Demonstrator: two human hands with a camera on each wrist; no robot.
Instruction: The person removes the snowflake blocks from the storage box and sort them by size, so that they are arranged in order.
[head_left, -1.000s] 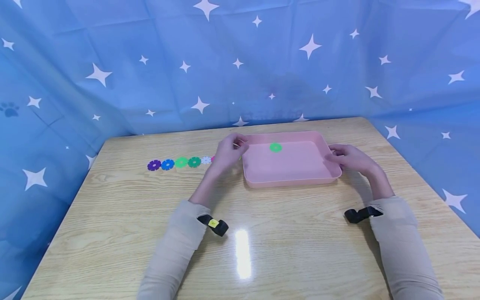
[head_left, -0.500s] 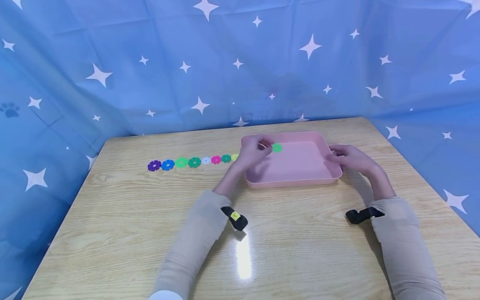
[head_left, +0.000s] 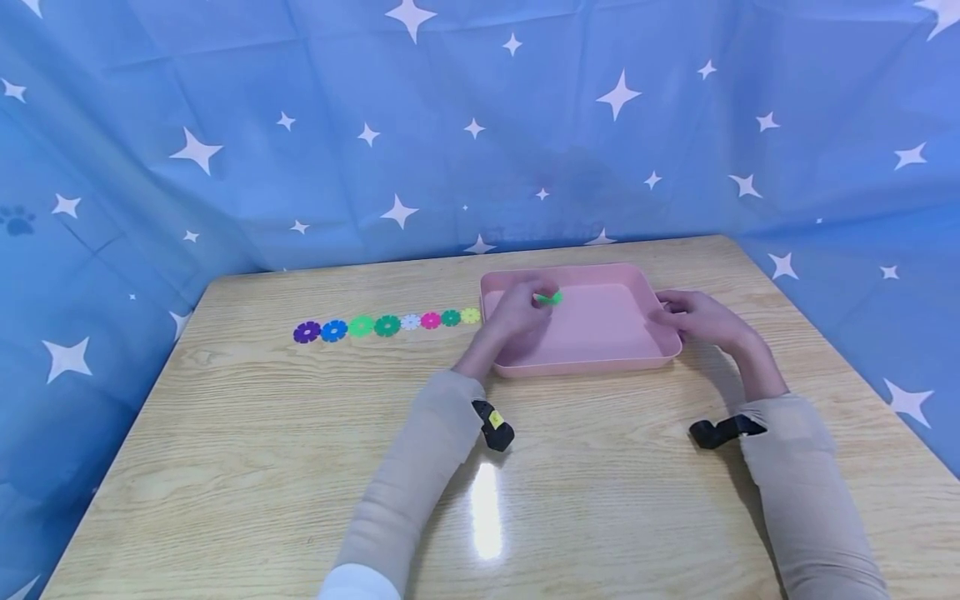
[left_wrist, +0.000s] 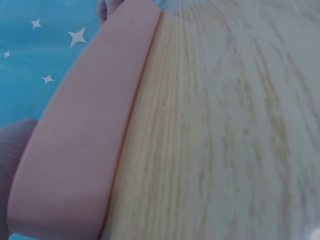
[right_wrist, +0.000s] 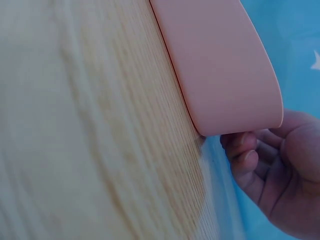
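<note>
My left hand reaches into the pink tray and pinches a bright green notched plastic disc, which is tilted up from the tray floor. The left wrist view has the tray's outer wall in front of most of that hand. At the tray's right side, my right hand grips the rim, thumb over the edge and fingers outside; its curled fingers show in the right wrist view. Left of the tray, a row of notched discs in purple, blue, greens, white, pink and yellow lies flat.
The wooden table carries the tray and the discs. Behind it hangs a blue curtain with white stars. The yellow disc at the row's right end lies close to the tray's left wall.
My left hand has moved right from the tray's left edge into the tray, uncovering the row's right end. The green disc, flat before, is now tilted in its fingers. The right hand stays put.
</note>
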